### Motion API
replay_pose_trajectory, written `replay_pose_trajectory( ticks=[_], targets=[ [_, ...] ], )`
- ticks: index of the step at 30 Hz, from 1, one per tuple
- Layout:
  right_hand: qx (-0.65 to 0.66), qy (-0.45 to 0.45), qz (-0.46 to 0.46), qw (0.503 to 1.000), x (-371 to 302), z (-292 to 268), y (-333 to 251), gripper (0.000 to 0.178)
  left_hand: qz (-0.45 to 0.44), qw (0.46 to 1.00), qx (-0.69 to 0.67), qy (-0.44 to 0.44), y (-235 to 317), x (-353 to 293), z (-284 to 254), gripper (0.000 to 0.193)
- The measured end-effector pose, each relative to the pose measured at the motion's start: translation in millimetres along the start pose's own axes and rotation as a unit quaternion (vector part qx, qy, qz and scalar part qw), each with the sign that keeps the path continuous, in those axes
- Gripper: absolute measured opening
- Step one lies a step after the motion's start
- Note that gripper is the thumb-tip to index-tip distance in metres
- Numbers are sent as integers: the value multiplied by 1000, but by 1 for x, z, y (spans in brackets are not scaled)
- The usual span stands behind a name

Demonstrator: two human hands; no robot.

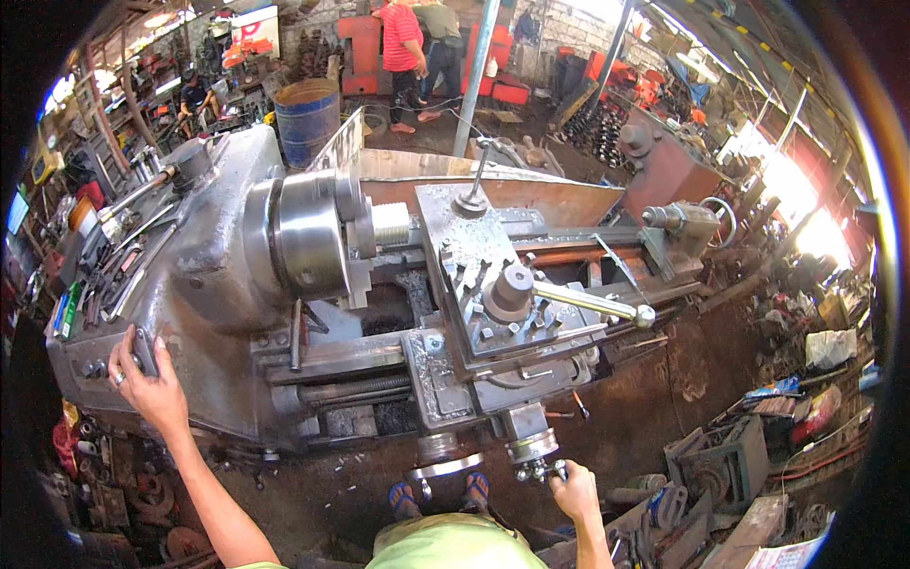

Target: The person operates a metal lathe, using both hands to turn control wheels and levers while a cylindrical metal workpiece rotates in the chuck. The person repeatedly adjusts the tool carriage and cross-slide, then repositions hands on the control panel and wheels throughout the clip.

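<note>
A large metal lathe spans the view, its headstock (213,284) at the left. My left hand (152,379), with a ring on one finger, closes round a dark lever (144,351) on the headstock's front. My right hand (574,491) grips the small crank handle (559,469) of the cross slide, below the carriage. The round steel chuck (308,235) holds a pale ribbed cylinder (390,224). Facing it is the tool post (510,292), with a long ball-ended lever (592,302). Metal chips lie on the carriage (434,375). A handwheel (447,467) sits left of the crank.
Spanners and other hand tools (133,256) cover the headstock top. The tailstock (681,228) stands at the bed's right end. Behind are a blue drum (306,123) and a person in a red striped shirt (402,38). Scrap metal (725,460) is heaped at the lower right.
</note>
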State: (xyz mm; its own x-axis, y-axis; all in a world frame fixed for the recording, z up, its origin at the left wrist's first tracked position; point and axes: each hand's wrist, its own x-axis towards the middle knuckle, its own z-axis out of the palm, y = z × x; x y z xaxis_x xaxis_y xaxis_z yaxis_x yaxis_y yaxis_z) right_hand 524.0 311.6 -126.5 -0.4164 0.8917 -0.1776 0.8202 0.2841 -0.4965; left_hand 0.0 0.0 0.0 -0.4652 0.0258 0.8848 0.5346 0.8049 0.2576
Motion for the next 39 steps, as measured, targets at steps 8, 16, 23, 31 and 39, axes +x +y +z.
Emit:
replay_pose_trajectory(
  ticks=[8,16,23,31,39],
  targets=[
    [85,-57,43,994,-2,-6,-2,24,31,999,1,11,6,0,-1,39],
    [91,-84,57,991,-2,-11,-10,24,31,999,-1,13,9,1,-4,40],
    [93,-91,52,990,-4,-14,-11,25,23,1000,4,10,10,0,-5,41],
    [113,-97,57,987,-5,-11,-8,24,16,1000,1,9,13,-1,-6,40],
    [111,-95,61,987,-6,-12,-11,23,16,1000,-4,11,14,-1,-7,40]
  ],
)
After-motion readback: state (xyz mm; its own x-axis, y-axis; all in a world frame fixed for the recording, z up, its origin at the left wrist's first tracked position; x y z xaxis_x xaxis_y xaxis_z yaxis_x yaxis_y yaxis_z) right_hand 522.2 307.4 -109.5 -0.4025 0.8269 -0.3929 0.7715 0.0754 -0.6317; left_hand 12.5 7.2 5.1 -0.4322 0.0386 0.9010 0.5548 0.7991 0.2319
